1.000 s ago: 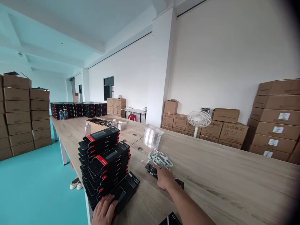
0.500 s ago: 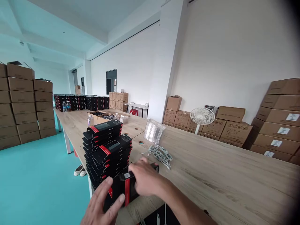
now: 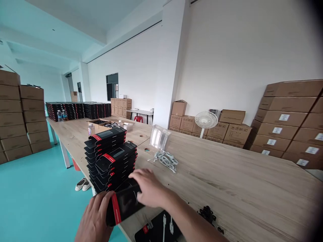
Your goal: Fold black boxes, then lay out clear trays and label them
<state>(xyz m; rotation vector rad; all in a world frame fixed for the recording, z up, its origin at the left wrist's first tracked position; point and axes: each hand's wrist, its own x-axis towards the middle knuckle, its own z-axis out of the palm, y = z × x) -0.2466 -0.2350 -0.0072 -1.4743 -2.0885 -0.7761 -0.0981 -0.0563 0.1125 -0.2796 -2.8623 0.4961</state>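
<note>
Between my two hands is a black box with a red band (image 3: 126, 203), tilted over the near edge of the wooden table. My left hand (image 3: 94, 215) grips its left end, fingers over the top edge. My right hand (image 3: 148, 188) has its thumb on the box's front face and its fingers over the far side. Right behind it rise stacks of similar black boxes (image 3: 116, 164). Below my right forearm lies another black item (image 3: 153, 228) with white cables (image 3: 164, 225) on top, partly hidden by my arm.
Coiled white cables (image 3: 166, 161) and a clear plastic tray (image 3: 159, 137) sit mid-table. Small black pieces (image 3: 208, 214) lie to the right. Farther along are an open carton (image 3: 101, 127), bottles and many black boxes (image 3: 68, 111). A white fan (image 3: 206, 120) and cartons (image 3: 280, 117) stand along the wall.
My left hand has closed onto the box's left end. The box has turned and shifted left and toward me, with my right hand still on it. The view has swung right.
</note>
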